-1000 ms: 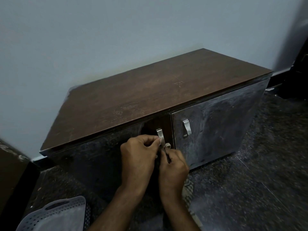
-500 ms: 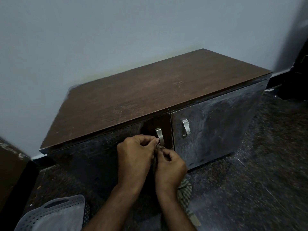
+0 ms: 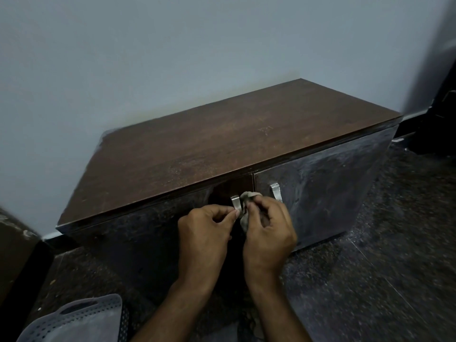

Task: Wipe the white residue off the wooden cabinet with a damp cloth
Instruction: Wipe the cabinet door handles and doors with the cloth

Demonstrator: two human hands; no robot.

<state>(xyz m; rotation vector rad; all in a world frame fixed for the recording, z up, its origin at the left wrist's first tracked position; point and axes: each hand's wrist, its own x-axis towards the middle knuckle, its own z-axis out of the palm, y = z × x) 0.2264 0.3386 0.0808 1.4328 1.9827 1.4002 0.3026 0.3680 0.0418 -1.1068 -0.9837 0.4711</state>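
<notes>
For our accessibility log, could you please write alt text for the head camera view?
Two hands work at the left door handle of a low wooden cabinet: the right hand grips a bunched cloth against it, the left hand pinches beside it. White residue streaks the right door.

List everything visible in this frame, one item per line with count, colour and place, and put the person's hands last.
cabinet: 1, dark brown wood top, whitish residue on the fronts, against the wall
door handles: 2, silver metal; left one between the hands, right one on the right door
cloth: 1, grey-beige, bunched at the left handle
basket: 1, light grey perforated plastic, bottom left on the floor
wall: 1, pale blue-grey, behind the cabinet
floor: 1, dark speckled, dusty
hands: 2; left hand pinching at the left handle, right hand holding the cloth
</notes>
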